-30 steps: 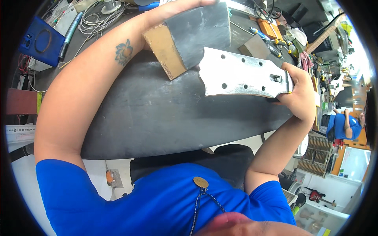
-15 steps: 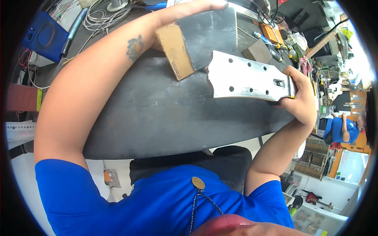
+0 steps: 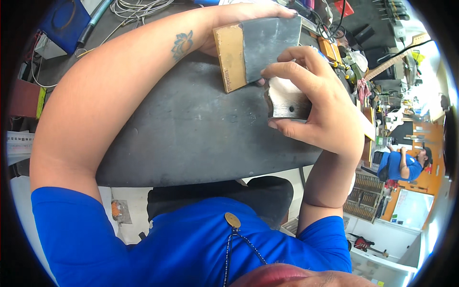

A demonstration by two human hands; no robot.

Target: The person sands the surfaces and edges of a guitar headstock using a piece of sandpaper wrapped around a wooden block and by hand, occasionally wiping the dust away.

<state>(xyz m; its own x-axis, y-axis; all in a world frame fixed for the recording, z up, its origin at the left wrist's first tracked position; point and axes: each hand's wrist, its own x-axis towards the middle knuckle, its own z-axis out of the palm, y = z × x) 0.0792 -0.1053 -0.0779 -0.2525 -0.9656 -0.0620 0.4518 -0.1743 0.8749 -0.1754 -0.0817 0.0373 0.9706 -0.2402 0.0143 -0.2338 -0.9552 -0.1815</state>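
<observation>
My left hand [image 3: 258, 13] grips a block [image 3: 265, 43] at the top middle, its face partly dark grey sheet and partly tan board, fingers along the far edge. My right hand [image 3: 320, 95] is closed around a white guitar headstock [image 3: 284, 98], covering most of it, its fingers over the upper side and thumb along the near edge. The scalloped end and one hole show. The headstock's end sits just below the block's lower right part; I cannot tell if they touch. A black worktop [image 3: 167, 134] lies under both.
Coiled cables [image 3: 136, 9], a blue box [image 3: 60, 24] and a ruler [image 3: 19, 143] lie at left. Tools and a wooden block [image 3: 330, 48] crowd the back right, near a guitar neck [image 3: 382, 67]. A person in blue [image 3: 401, 165] is farther off at right.
My right hand has moved from the headstock's right end leftward over it, covering much of it. My left hand and the block have shifted right and are slightly turned.
</observation>
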